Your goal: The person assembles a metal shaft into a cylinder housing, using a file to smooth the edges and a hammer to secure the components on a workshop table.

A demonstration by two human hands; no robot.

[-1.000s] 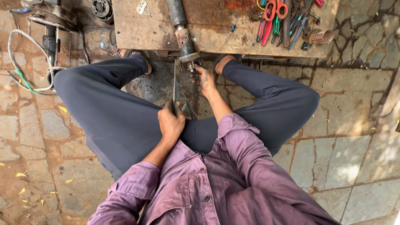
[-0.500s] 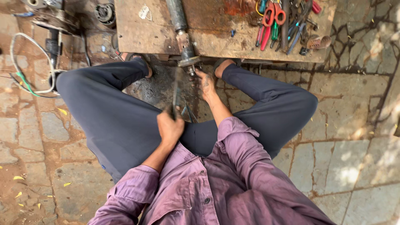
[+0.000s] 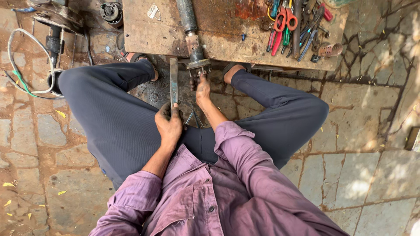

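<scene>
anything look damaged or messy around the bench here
The wooden bench top is stained rust-orange, and the metal shaft lying on it looks rusty near its lower end. Pliers and scissors lie in a loose heap at its right corner. The left hand holds a flat metal bar; the right hand touches the shaft's end.

Seated pose, knees spread wide, both arms extended forward between them. Left hand (image 3: 168, 123) is closed in a fist, knuckles up, forearm bare below a rolled purple sleeve. Right hand (image 3: 203, 88) is reached further forward than the left, fingers pointed away and curled at the tips, wrist straight. Right forearm is bare to the cuff. Hands are held near, not touching.
</scene>
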